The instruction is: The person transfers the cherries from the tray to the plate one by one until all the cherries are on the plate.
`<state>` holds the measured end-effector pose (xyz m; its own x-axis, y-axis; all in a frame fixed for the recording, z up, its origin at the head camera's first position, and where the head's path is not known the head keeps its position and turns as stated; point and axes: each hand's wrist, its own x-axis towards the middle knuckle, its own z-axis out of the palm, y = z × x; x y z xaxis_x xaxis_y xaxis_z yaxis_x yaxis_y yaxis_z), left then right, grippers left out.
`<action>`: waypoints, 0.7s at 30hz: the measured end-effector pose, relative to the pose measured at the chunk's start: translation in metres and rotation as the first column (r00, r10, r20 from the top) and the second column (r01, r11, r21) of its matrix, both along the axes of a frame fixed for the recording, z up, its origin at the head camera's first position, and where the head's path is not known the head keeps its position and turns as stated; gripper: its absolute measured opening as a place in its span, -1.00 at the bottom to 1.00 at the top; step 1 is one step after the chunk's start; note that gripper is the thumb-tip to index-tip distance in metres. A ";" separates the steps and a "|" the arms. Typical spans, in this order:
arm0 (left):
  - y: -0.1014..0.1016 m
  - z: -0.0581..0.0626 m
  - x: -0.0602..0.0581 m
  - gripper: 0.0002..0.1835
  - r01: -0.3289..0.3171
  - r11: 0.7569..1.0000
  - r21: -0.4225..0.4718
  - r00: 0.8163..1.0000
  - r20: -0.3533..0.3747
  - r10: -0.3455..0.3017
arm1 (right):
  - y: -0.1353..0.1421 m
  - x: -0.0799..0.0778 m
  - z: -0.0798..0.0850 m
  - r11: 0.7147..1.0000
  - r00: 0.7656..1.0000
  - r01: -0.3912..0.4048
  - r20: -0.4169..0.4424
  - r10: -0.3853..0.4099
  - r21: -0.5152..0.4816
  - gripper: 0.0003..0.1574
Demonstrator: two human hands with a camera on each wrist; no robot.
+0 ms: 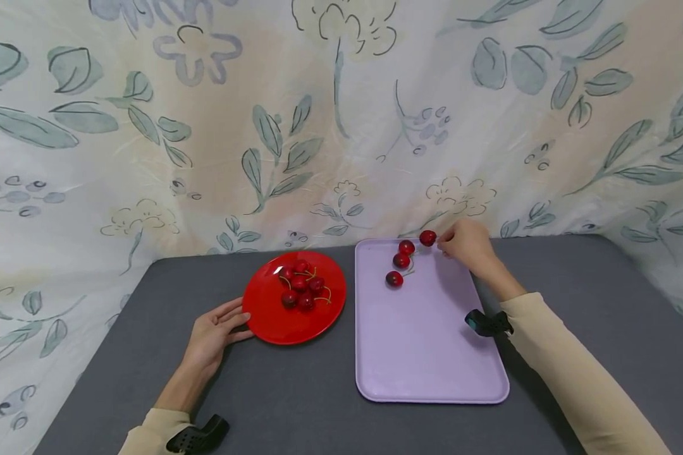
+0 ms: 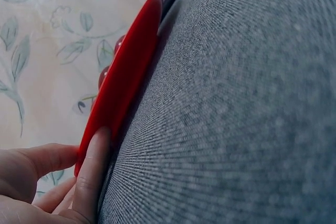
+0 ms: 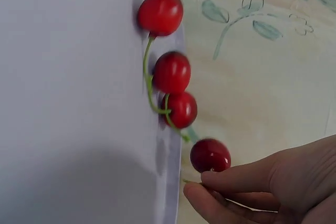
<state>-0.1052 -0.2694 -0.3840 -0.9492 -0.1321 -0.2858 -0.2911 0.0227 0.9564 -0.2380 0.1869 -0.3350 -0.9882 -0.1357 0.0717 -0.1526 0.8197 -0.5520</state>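
Note:
At the tray's far edge, my right hand [image 1: 469,246] pinches a dark red cherry [image 3: 210,154] by its stem between thumb and fingertips. That cherry is raised over the lilac tray [image 1: 427,354], where three more cherries [image 1: 401,260] lie near the far end, green stems showing. On the left, my left hand [image 1: 209,338] grips the rim of a round red plate [image 1: 276,325], a fingertip under its edge in the left wrist view. Several cherries [image 1: 299,283] with stems sit in the middle of the plate.
A dark grey cloth [image 1: 284,404] covers the table under plate and tray. Behind the far table edge hangs a pale curtain [image 1: 216,158] with leaf and flower prints. Black bands [image 1: 488,323] circle both wrists.

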 end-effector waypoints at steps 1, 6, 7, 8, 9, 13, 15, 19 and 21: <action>0.000 0.000 0.000 -0.45 0.000 1.000 0.001 1.000 -0.001 0.000 | -0.002 0.000 0.001 1.000 1.000 -0.006 0.009 0.006 -0.018 -0.84; -0.001 -0.001 0.002 -0.44 0.004 1.000 0.007 1.000 -0.009 -0.004 | -0.013 -0.002 0.003 0.996 0.999 -0.031 0.025 0.034 -0.087 -0.83; -0.001 -0.002 0.002 -0.44 0.004 1.000 0.008 1.000 -0.009 -0.004 | -0.016 -0.002 0.003 0.994 0.999 -0.037 0.024 0.040 -0.101 -0.82; -0.001 -0.002 0.002 -0.44 0.004 1.000 0.009 1.000 -0.010 -0.004 | -0.018 -0.003 0.003 0.992 0.999 -0.043 0.023 0.046 -0.116 -0.82; -0.001 -0.002 0.002 -0.45 0.004 1.000 0.011 1.000 -0.010 -0.004 | -0.021 -0.003 0.004 0.990 0.998 -0.046 0.027 0.050 -0.134 -0.81; 0.000 -0.002 0.002 -0.45 0.005 1.000 0.015 1.000 -0.011 -0.004 | -0.035 -0.005 0.004 0.972 0.995 -0.062 0.059 0.078 -0.227 -0.78; -0.001 -0.002 0.002 -0.44 0.006 1.000 0.015 1.000 -0.009 -0.006 | -0.043 -0.005 0.004 0.962 0.993 -0.076 0.069 0.098 -0.261 -0.77; -0.001 -0.003 0.002 -0.43 0.007 1.000 0.013 1.000 -0.006 -0.007 | -0.062 -0.004 0.004 0.949 0.988 -0.112 0.069 0.138 -0.295 -0.77; -0.001 -0.003 0.002 -0.43 0.005 1.000 0.013 1.000 -0.008 -0.005 | -0.073 -0.003 0.003 0.941 0.985 -0.135 0.065 0.162 -0.309 -0.78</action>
